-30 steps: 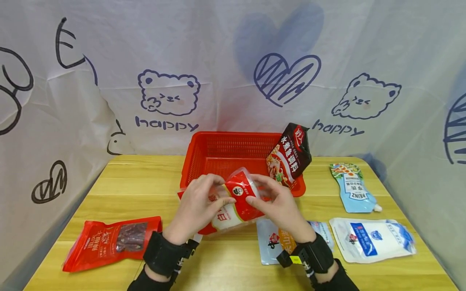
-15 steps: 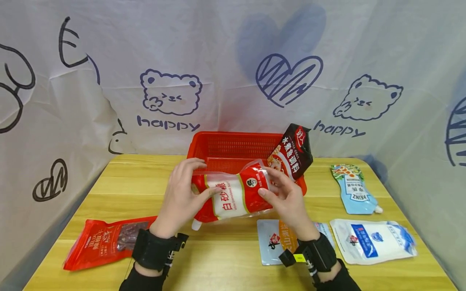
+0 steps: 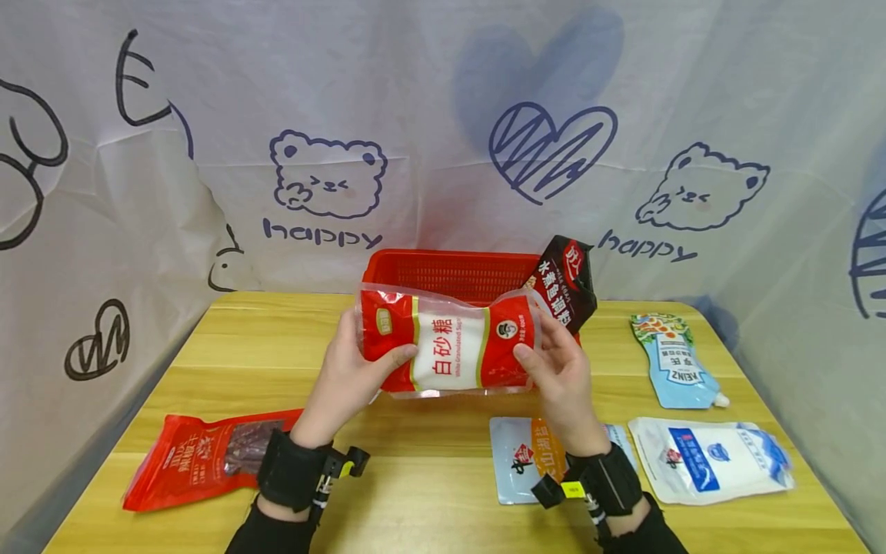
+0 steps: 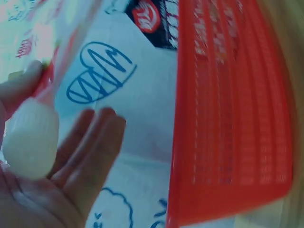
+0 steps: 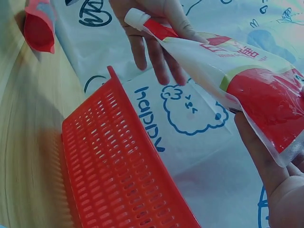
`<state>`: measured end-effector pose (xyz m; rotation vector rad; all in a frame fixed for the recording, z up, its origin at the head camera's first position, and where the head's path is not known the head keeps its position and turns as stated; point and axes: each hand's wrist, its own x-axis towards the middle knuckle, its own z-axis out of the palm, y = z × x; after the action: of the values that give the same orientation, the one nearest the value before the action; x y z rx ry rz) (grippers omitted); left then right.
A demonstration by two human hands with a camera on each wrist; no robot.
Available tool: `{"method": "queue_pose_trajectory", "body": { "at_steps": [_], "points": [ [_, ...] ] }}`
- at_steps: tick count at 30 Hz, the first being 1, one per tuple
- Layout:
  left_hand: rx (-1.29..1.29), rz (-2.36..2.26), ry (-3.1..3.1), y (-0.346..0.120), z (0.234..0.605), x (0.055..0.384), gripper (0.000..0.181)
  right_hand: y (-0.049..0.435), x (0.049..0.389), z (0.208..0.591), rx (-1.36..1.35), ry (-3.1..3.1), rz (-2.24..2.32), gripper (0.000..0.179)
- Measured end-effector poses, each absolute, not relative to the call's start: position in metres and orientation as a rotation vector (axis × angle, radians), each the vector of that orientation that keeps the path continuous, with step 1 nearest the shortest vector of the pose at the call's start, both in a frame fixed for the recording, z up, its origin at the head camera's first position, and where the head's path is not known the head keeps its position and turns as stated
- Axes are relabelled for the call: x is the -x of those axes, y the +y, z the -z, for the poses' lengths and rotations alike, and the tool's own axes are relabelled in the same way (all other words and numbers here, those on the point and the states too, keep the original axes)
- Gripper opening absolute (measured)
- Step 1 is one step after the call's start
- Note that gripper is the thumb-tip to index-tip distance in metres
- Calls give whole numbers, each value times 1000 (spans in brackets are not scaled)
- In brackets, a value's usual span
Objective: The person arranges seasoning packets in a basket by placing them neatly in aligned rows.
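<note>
A red and white pouch of white granulated sugar (image 3: 450,346) is held up in front of the red basket, its printed face toward the head camera. My left hand (image 3: 356,358) holds its left end, thumb across the front. The left wrist view shows that hand's other fingers (image 4: 90,147) extended behind, with the pouch's white spout cap (image 4: 32,137) by the palm. My right hand (image 3: 564,377) grips the pouch's right end, thumb on the front and fingers behind. The red basket (image 5: 114,156) stands right behind and below the pouch.
A dark seasoning packet (image 3: 571,281) leans up in the basket's right end. On the right lie a light-blue Heinz pouch (image 3: 674,369), a white and blue bag (image 3: 713,462) and a grey-orange salt packet (image 3: 515,454). A red bag (image 3: 201,465) of dried chillies lies left.
The sugar pouch has been raised and turned until its front lies nearly level across and faces the head camera. Both hands have kept hold; the left has slid to its left end.
</note>
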<state>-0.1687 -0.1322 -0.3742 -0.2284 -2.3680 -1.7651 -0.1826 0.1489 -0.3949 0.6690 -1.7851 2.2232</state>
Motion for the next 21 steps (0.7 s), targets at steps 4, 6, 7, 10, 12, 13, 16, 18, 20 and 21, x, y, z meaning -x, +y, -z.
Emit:
{"method": "queue_pose_trajectory", "body": {
  "at_steps": [4, 6, 7, 10, 12, 13, 16, 18, 20, 21],
  "points": [
    [247, 1837, -2297, -128, 374, 169, 68, 149, 183, 395, -659, -1779, -2245, 51],
    [251, 1855, -2269, -126, 374, 169, 65, 150, 183, 396, -654, -1789, -2240, 51],
    [254, 1859, -2259, -125, 374, 168, 63, 150, 183, 396, -652, -1796, -2235, 51],
    [244, 1861, -2246, -124, 374, 167, 60, 151, 184, 397, -651, -1811, -2232, 50],
    [240, 1867, -2237, -124, 374, 167, 60, 151, 183, 397, -652, -1822, -2237, 50],
    [243, 1876, -2227, -124, 374, 167, 60, 151, 184, 397, -653, -1827, -2241, 50],
    [270, 1897, -2186, -123, 374, 167, 60, 152, 184, 396, -650, -1859, -2255, 51],
    [286, 1893, -2160, -122, 374, 166, 59, 152, 185, 396, -646, -1894, -2254, 52],
    [306, 1876, -2144, -122, 373, 166, 58, 153, 186, 396, -640, -1921, -2248, 54],
    [309, 1867, -2142, -121, 373, 165, 57, 153, 186, 395, -639, -1935, -2239, 55]
  ]
}}
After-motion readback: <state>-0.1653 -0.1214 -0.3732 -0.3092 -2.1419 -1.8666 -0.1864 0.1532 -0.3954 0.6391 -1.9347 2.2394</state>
